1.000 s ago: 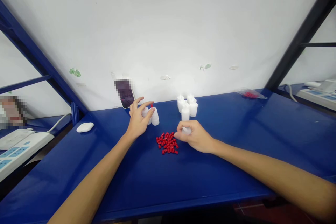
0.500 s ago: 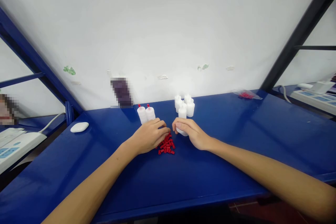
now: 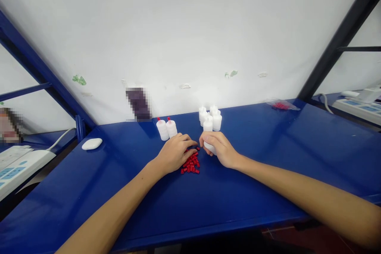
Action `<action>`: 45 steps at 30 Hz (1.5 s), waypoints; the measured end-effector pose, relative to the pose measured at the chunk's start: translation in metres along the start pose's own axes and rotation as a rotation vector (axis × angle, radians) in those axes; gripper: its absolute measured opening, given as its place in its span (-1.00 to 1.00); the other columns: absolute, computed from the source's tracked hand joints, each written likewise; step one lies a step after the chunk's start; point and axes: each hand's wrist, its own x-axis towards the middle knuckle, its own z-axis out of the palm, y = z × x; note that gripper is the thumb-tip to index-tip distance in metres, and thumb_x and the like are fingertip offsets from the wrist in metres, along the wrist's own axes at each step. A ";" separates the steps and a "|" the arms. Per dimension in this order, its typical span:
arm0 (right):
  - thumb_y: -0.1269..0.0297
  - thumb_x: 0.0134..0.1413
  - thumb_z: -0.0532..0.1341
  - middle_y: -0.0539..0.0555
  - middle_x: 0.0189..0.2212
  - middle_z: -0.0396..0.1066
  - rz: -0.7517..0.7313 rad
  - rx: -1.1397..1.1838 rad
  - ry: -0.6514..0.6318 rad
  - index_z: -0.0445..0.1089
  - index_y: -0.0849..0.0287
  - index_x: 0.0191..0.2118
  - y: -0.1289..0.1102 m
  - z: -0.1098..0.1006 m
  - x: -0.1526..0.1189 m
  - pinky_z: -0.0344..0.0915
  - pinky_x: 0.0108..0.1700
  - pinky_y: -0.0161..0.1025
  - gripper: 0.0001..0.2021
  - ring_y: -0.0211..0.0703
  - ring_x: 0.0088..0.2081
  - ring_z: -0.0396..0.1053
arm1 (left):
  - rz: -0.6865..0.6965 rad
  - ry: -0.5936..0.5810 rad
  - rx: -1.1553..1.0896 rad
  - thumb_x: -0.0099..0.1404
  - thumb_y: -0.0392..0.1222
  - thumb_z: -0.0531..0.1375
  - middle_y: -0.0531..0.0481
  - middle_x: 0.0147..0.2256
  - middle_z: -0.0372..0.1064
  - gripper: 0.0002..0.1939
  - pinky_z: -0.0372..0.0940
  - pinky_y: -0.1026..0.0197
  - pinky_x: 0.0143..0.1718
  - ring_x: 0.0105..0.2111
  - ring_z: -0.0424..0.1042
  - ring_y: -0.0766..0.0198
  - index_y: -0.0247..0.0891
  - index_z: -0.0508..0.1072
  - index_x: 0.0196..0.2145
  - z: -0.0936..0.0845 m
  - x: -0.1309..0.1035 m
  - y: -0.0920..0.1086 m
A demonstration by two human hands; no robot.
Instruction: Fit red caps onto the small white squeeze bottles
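Right hand (image 3: 220,149) keeps its grip closed around a small white plastic bottle (image 3: 210,148), right of the caps, long axis tilted, tip hidden. Left hand (image 3: 175,152), grip parted, apparently empty, has left two upright red-tipped white bottles (image 3: 172,128) for small red cylindrical plastic caps (image 3: 192,164), seemingly shifting work there.

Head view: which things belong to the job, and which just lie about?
Likely job:
white bottle in right hand
loose red caps near left hand
two red-capped bottles
uncapped bottles

Seemingly lying about:
white mouse-like object
bagged red pieces
power strips
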 end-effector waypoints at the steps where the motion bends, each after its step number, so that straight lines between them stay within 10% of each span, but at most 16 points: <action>1: 0.12 0.24 0.01 -0.06 -0.66 0.21 -0.001 0.009 0.016 0.31 0.20 -0.47 0.000 0.000 0.000 0.12 -0.51 -0.31 -0.66 -0.28 -0.60 0.17 | -0.006 0.000 -0.012 0.41 -0.13 0.11 -0.06 -0.22 0.41 -0.75 0.30 0.14 -0.21 -0.25 0.36 0.19 -0.16 0.52 -0.05 0.001 0.000 0.001; 8: 0.11 0.18 0.04 -0.06 -0.70 0.16 -0.008 0.053 0.006 0.26 0.19 -0.57 -0.003 -0.001 -0.001 0.06 -0.54 -0.30 -0.63 -0.30 -0.63 0.13 | -0.040 0.028 -0.173 0.36 -0.22 0.16 -0.05 -0.22 0.43 -0.82 0.33 0.12 -0.15 -0.21 0.40 0.18 -0.16 0.57 -0.18 0.006 0.002 0.003; 16: 0.05 0.22 0.05 -0.06 -0.70 0.14 -0.062 0.041 -0.012 0.21 0.19 -0.59 -0.001 -0.003 -0.003 0.02 -0.54 -0.29 -0.58 -0.31 -0.63 0.10 | -0.196 0.457 -0.698 0.27 -0.21 0.27 -0.03 -0.28 0.53 -0.89 0.38 0.16 -0.20 -0.29 0.47 0.23 -0.22 0.54 -0.23 -0.011 0.004 0.029; 45: -0.14 0.27 0.01 -0.07 -0.63 0.11 -0.068 -0.113 -0.123 0.26 0.22 -0.51 0.000 -0.001 -0.003 -0.02 -0.48 -0.28 -0.48 -0.31 -0.56 0.06 | -0.183 0.292 -1.253 0.31 -0.10 0.26 0.01 -0.27 0.21 -0.83 0.29 0.25 -0.27 -0.29 0.29 0.31 -0.26 0.42 -0.27 0.006 0.005 0.044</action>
